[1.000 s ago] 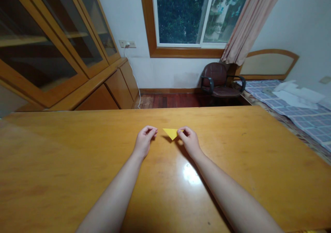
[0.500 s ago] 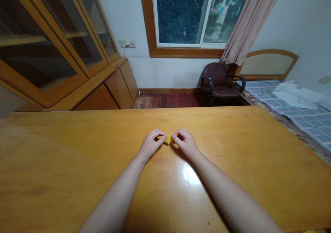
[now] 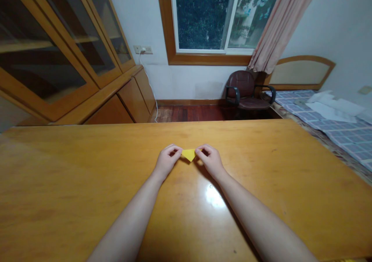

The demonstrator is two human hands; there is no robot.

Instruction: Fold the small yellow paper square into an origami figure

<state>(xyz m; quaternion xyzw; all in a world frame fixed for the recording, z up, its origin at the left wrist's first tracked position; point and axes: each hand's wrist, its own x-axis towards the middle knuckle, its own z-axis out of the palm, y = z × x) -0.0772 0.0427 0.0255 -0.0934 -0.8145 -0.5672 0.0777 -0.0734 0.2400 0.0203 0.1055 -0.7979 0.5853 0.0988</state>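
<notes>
A small piece of yellow paper, folded to a triangle with its point toward me, is held between my two hands just over the wooden table. My left hand pinches its left corner between thumb and fingers. On the other side, my right hand has thumb and forefinger closed on the right part, and a tip of yellow shows beyond the fingers. Both forearms reach in from the bottom of the view.
Beyond the table's far edge stands a dark red armchair below the window. A glass-door cabinet lines the left wall. At right, a bed with a checked cover carries white papers.
My left hand has shifted slightly left, so more of the yellow paper shows between the hands. My right hand has moved only a little.
</notes>
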